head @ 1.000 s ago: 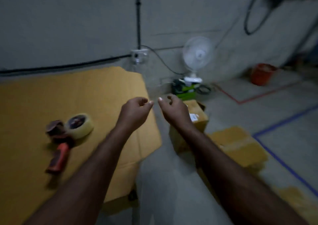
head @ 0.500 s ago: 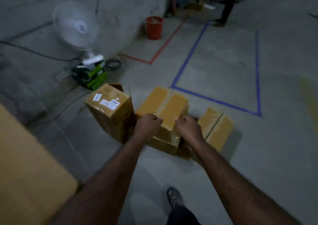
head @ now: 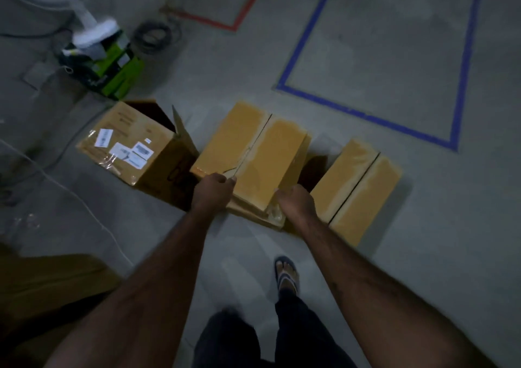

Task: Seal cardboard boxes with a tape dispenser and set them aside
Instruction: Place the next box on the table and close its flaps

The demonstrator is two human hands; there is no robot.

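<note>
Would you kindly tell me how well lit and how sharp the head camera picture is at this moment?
Head view: dim overall, with a grey, dull floor; the middle box is brightest and sharpest, with pale sheen on top; the fan base at upper left is smeared by motion blur; the left hand and right hand on the box are readable though soft.
</note>
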